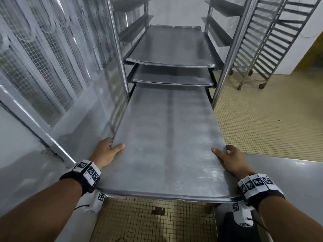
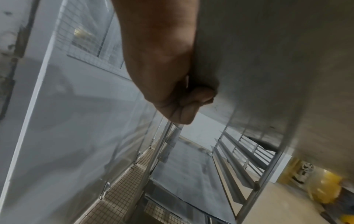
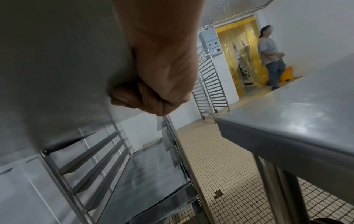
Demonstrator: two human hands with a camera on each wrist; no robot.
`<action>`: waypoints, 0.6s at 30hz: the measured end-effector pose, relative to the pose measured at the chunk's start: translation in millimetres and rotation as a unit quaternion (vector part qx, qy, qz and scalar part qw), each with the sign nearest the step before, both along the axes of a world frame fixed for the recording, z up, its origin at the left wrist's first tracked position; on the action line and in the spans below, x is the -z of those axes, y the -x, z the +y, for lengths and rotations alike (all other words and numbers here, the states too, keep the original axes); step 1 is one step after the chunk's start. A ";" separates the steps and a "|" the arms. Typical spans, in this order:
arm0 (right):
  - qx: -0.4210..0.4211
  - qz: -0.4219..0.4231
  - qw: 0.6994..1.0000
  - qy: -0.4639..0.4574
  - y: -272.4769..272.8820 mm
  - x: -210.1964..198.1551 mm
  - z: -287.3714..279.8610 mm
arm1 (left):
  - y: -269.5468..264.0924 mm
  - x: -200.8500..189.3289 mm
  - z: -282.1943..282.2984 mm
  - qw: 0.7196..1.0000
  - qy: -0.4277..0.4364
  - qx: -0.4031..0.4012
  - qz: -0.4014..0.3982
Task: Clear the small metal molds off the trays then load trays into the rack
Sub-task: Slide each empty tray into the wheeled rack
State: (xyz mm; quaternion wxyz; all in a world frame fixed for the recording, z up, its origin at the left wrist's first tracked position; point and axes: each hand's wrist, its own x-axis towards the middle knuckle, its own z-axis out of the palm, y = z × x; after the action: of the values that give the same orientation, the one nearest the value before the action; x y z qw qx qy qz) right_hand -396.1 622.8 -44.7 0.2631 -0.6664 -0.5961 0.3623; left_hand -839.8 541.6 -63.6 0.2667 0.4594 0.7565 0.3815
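A long bare metal tray (image 1: 167, 137) is held level in front of me, its far end between the uprights of the steel rack (image 1: 118, 55). My left hand (image 1: 108, 151) grips the tray's left edge, thumb on top and fingers curled beneath (image 2: 193, 97). On the opposite edge my right hand (image 1: 229, 158) grips the same way, fingers under the tray (image 3: 130, 97). Two other trays (image 1: 172, 48) (image 1: 173, 75) lie on rack rails above the held one. No small molds are in view.
A meshed window wall (image 1: 43, 67) runs close along the left. Empty wheeled racks (image 1: 258, 49) stand at the back right. A steel table (image 3: 298, 115) sits just to my right. A person (image 3: 270, 56) stands by the yellow strip curtain (image 3: 239, 50). The floor (image 1: 262, 119) is tiled.
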 end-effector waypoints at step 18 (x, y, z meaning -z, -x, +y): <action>0.010 -0.027 0.999 0.039 27.1 26.8 173.8 | 37.5 20.4 171.8 0.999 -0.001 0.016 -0.034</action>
State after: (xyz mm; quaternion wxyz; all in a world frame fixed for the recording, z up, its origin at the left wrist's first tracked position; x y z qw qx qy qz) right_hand -423.3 796.6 -71.5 0.2247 -0.6913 -0.5820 0.3645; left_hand -877.3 713.4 -84.1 0.2979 0.4583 0.7395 0.3929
